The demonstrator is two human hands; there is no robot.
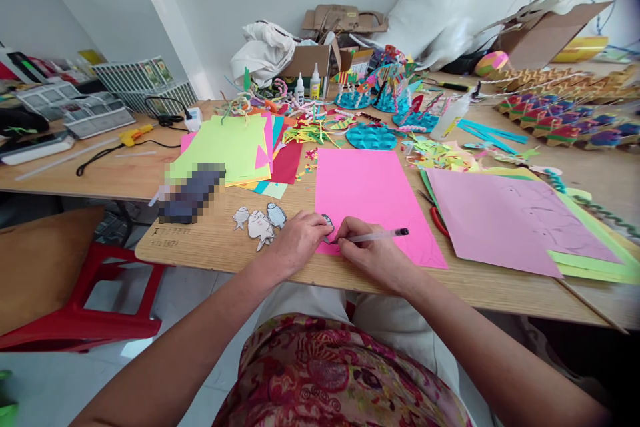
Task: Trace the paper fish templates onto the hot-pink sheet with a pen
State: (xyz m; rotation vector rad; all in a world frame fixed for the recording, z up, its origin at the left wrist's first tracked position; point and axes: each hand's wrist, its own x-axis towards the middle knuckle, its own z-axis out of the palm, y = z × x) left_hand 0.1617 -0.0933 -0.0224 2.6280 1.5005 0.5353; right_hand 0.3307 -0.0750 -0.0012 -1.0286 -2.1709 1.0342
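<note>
A bright pink sheet (367,183) lies on the table in front of me. My right hand (373,250) is closed around a pen (380,235), its tip near the sheet's lower left part. My left hand (300,240) presses its fingertips on a small fish cutout (327,220) at the sheet's left edge, partly hidden by the fingers. Left of that hand, several fish cutouts lie on the bare wood, among them a white one (260,225) and a bluish one (276,214). Faint drawn lines show at the sheet's lower right.
Scissors with red handles (439,220) lie right of the sheet, beside a mauve sheet (490,220) on other papers. Green sheets (225,147) are stacked at the left. Glue bottles (453,117), paper scraps and blue craft pieces (371,137) stand farther back. A red stool (110,313) is at left.
</note>
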